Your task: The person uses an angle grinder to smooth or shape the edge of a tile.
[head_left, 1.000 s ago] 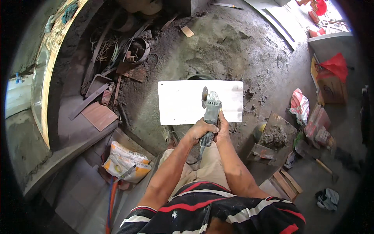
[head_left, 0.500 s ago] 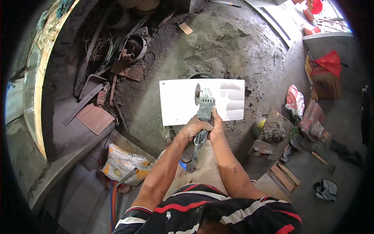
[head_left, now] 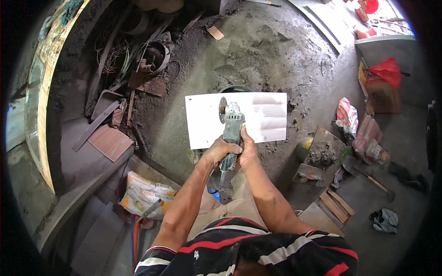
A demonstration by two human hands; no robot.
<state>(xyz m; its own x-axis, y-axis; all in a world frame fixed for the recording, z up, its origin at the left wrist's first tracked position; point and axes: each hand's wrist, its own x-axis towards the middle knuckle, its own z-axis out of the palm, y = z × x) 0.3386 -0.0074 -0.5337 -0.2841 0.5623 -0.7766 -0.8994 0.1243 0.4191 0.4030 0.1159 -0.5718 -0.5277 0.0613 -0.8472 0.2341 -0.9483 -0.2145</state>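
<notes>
Nearest, along the lower edge: dark shirt [head_left: 276, 246] with red and white stripes, and beyond it, light trousers [head_left: 241, 193] between two bare forearms [head_left: 186, 198]. At centre, gripped two-handed: grey angle grinder [head_left: 232, 129], head pointing away from the body, cord [head_left: 222, 180] trailing from its rear end. Left hand [head_left: 216, 152] wrapped firmly around the rear of the casing, thumb across the top; right hand [head_left: 247, 149] closed against the opposite side, thumb laid forward along the casing. Disc [head_left: 223, 115] upright at the left of the grinder head, over the left half of a white panel [head_left: 202, 124]; contact between disc and panel impossible to tell. Fine parallel lines on the panel's right part. To the left, a white and orange sack [head_left: 147, 198]; to the right, wooden strips [head_left: 334, 207] and a board bearing a heap of grey mortar [head_left: 323, 154]. Farther left, a reddish-brown tile [head_left: 110, 141] and a bucket [head_left: 161, 64]. Farther right, red cloth [head_left: 386, 72] above a cardboard box [head_left: 384, 99]. Beyond the panel, rough grey ground [head_left: 258, 50].
</notes>
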